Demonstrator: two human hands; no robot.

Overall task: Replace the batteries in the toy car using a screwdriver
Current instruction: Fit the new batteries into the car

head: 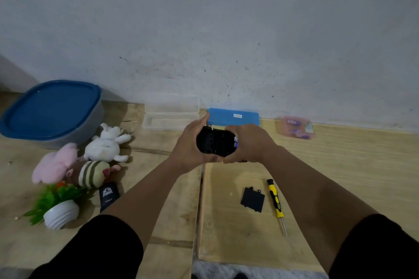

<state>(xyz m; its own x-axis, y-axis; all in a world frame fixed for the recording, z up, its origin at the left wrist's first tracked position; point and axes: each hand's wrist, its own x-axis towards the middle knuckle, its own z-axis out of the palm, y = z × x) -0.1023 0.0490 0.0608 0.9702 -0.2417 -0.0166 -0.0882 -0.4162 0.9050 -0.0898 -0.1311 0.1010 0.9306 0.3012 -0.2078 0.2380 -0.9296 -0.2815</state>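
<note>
The black toy car (214, 141) is held upside down above the wooden table, with both hands around it. My left hand (189, 147) grips its left end. My right hand (248, 144) grips its right end, and a battery (236, 142) with a blue and white label shows at my fingertips by the car's underside. The black battery cover (252, 199) lies flat on the wood in front of me. Just to its right lies the yellow and black screwdriver (277, 205), tip pointing toward me.
A blue case (233, 116) and a clear plastic box (171, 112) stand by the wall. A pack of batteries (295, 129) lies at the right. On the left are a blue-lidded tub (52, 110), plush toys (90, 156), a potted plant (60, 207) and a small black box (108, 195).
</note>
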